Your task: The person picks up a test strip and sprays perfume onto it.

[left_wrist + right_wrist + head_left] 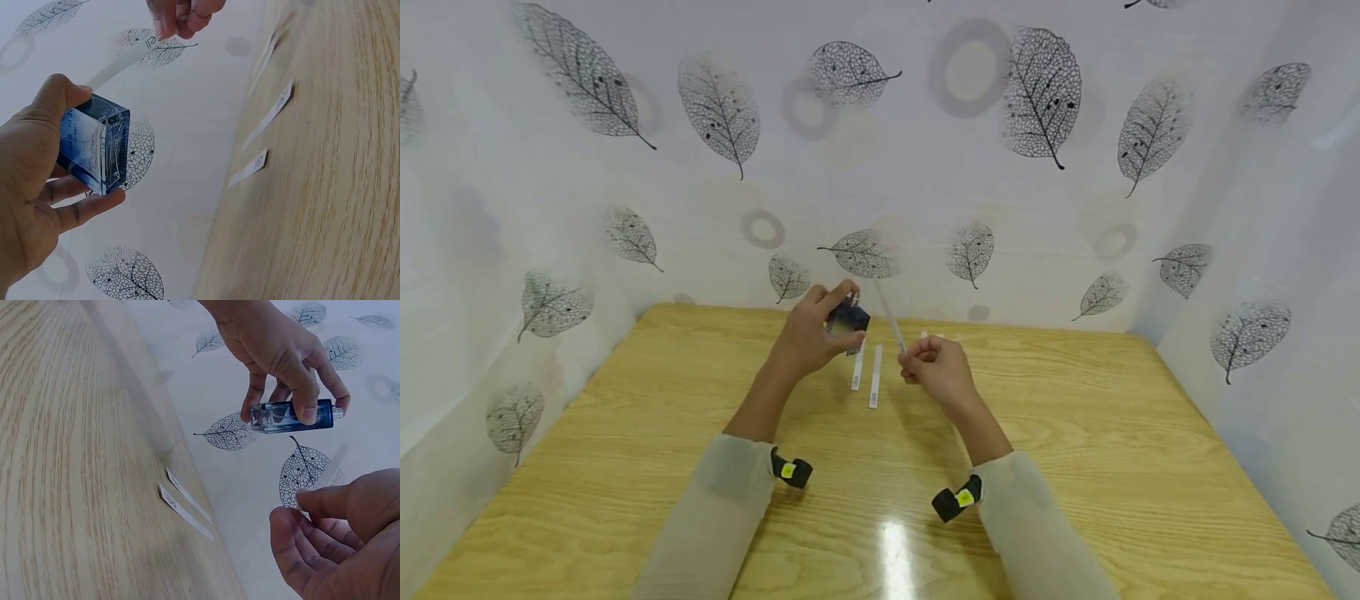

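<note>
Raised over the far part of the table, my left hand grips a small blue glass perfume bottle. In the right wrist view, a fingertip rests at the bottle's sprayer top, and the thumb lies across its side. To the right, my right hand pinches the lower end of a white paper test strip between thumb and fingers. The strip slants up toward the bottle's top end, and printed letters show by the fingertips in the left wrist view.
Two more printed paper strips lie side by side on the wooden table beneath the hands. Another strip is partly hidden behind the right hand. A leaf-patterned white curtain stands along the table's back and sides.
</note>
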Motion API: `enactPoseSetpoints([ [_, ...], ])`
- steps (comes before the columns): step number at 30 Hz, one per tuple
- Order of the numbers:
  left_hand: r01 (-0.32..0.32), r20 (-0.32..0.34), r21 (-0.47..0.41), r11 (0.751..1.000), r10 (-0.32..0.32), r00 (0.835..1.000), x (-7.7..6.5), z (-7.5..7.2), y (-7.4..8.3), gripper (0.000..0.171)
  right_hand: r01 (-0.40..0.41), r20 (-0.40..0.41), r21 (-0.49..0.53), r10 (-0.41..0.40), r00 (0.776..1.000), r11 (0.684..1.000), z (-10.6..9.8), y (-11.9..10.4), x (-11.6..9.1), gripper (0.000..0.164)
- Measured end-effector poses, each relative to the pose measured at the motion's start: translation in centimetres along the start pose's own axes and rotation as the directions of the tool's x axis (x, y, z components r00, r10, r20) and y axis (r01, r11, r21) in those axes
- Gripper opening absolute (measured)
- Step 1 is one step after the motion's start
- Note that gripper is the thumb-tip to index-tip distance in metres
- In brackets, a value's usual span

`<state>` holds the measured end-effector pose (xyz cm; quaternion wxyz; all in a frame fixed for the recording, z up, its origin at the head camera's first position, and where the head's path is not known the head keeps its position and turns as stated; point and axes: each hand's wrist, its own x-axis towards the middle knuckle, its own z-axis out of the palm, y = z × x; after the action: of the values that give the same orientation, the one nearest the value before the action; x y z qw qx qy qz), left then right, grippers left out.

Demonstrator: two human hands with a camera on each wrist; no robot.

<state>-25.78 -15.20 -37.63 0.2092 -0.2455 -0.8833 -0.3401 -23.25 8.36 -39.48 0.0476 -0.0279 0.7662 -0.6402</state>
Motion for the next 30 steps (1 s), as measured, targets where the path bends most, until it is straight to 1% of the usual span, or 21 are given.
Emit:
enactPoseSetpoints([
  [4,-0.001,0.009,0.000,1.000,0.001,1.000,-0.02,0.04,-0.18,0.066,0.010,0.013,0.005,-0.010,1.000,1.000,-0.05,0.03,-0.07,0.008],
  [8,-0.003,0.014,-0.002,1.000,0.003,1.000,-0.07,0.02,-0.29,0.068,0.022,0.045,-0.003,-0.022,0.999,1.000,-0.15,0.03,-0.21,0.008],
  [14,-0.008,0.014,0.009,1.000,0.008,1.000,-0.07,0.02,-0.40,0.066,0.017,0.093,-0.012,-0.016,0.996,1.000,-0.29,0.03,-0.34,0.012],
  [19,0.003,0.023,0.028,1.000,-0.003,1.000,-0.14,0.01,-0.44,0.069,0.018,0.121,-0.025,-0.015,0.993,1.000,-0.39,-0.01,-0.30,0.013],
  [27,0.011,-0.008,0.013,1.000,-0.011,1.000,-0.07,-0.09,-0.13,0.067,0.009,0.114,-0.036,-0.005,0.993,0.999,-0.61,-0.07,-0.43,0.013],
  [30,0.013,-0.004,0.015,1.000,-0.012,1.000,-0.08,-0.04,-0.15,0.066,0.004,0.112,-0.031,-0.001,0.994,1.000,-0.66,-0.10,-0.50,0.013],
])
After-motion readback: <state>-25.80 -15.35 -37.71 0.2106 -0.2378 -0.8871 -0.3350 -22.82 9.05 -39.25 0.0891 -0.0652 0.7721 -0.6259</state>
